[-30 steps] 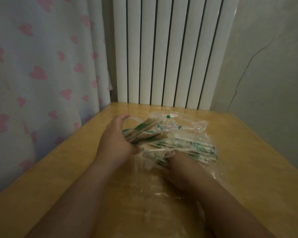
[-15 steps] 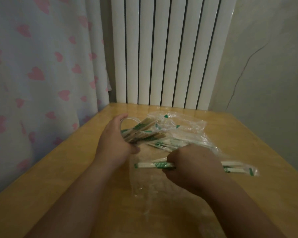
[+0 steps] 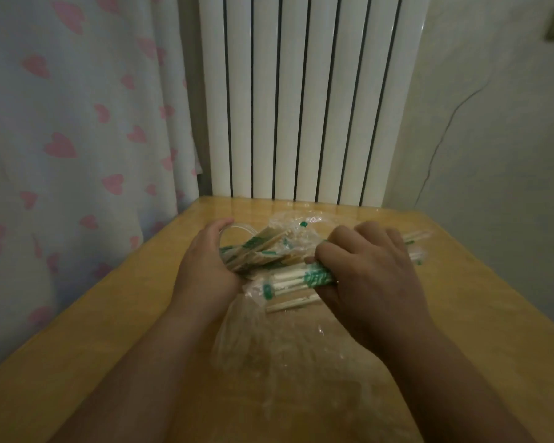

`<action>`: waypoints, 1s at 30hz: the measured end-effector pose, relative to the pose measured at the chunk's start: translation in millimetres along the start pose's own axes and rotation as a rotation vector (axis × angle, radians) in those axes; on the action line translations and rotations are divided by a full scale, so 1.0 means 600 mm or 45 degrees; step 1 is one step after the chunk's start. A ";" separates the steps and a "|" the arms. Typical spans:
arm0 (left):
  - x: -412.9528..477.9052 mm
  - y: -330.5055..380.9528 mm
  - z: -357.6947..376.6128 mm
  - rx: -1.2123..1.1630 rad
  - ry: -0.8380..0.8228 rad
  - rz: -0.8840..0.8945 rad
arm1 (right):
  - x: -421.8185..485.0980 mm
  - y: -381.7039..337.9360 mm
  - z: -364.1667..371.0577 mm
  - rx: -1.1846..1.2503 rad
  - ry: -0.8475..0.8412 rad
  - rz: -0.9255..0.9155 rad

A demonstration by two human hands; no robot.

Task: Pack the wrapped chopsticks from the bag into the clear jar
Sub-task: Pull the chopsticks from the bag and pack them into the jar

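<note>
Heart-print curtain (image 3: pixel 77 123) left, white radiator (image 3: pixel 301 91) behind, yellow wooden bench (image 3: pixel 461 298). Clear bag (image 3: pixel 269 346) lies crumpled mid-bench. Hands: right hand (image 3: pixel 375 282) grips a bundle of wrapped chopsticks (image 3: pixel 288 279), green-printed sleeves, just over the bag; left hand (image 3: pixel 205 270) curls round the clear jar (image 3: pixel 240 227).

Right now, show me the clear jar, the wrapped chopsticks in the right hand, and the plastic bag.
clear jar (image 3: pixel 242 229): head view, curved rim.
wrapped chopsticks (image 3: pixel 288 279): head view, white sticks beside the green print.
plastic bag (image 3: pixel 269 340): head view, crumpled near part.
</note>
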State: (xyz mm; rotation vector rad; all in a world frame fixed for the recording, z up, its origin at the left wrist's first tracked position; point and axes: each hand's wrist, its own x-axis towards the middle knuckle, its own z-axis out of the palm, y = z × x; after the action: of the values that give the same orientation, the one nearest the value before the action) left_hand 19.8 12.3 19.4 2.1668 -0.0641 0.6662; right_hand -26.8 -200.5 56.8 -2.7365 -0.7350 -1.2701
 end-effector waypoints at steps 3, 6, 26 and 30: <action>0.000 0.004 -0.002 -0.015 -0.008 -0.058 | 0.004 0.002 -0.003 -0.057 0.082 0.129; 0.001 0.006 -0.004 0.008 -0.038 -0.065 | 0.006 0.010 -0.008 0.026 0.273 0.345; 0.003 0.001 -0.003 0.121 -0.152 0.045 | 0.018 -0.006 0.020 1.695 0.448 0.867; -0.003 0.006 -0.001 0.143 -0.183 0.083 | 0.020 -0.009 0.028 1.600 0.193 0.859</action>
State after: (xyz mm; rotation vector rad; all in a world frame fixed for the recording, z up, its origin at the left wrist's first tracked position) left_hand 17.2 9.9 21.3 2.3270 -0.1781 0.5614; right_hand -10.6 -187.0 53.8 -1.5780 -0.3167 -0.5143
